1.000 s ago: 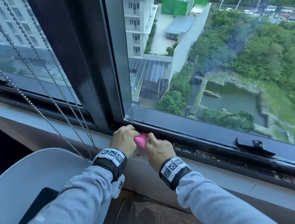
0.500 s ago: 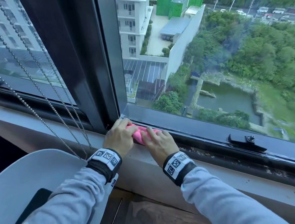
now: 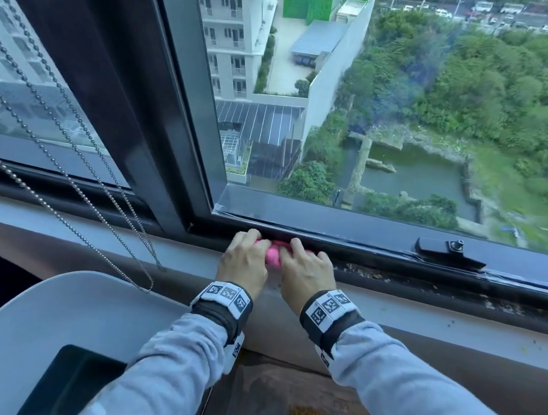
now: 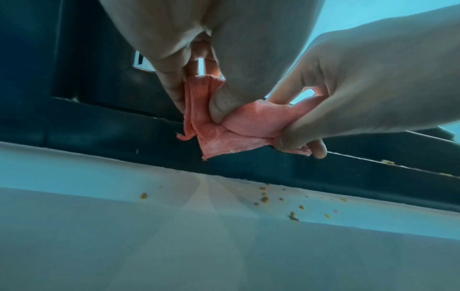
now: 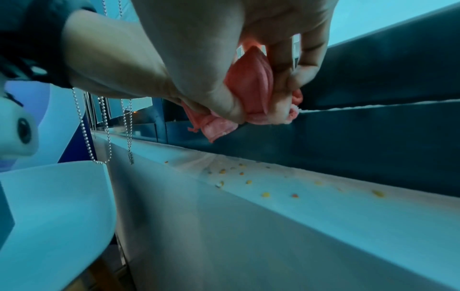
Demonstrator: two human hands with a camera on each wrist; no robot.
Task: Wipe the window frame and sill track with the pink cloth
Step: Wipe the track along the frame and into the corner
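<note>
The pink cloth (image 3: 274, 255) is bunched between both hands at the dark sill track (image 3: 429, 283), just right of the vertical window frame (image 3: 173, 119). My left hand (image 3: 244, 259) pinches its left part (image 4: 199, 102) between thumb and fingers. My right hand (image 3: 303, 269) grips its right part (image 5: 250, 92), thumb under, fingers curled over it. In the left wrist view a cloth corner (image 4: 216, 149) hangs against the dark frame, just above the pale sill (image 4: 124, 177). The fingertips are hidden under the frame's lower rail in the head view.
Yellow-brown crumbs (image 5: 266, 195) lie scattered on the pale sill below the hands, and dirt lines the track (image 3: 378, 273) to the right. A black window latch (image 3: 450, 252) sits farther right. Bead chains (image 3: 101, 193) hang at the left over a white chair (image 3: 43, 334).
Both hands have pushed forward with the cloth, from the sill's edge into the track under the lower rail. The cloth shows less between them.
</note>
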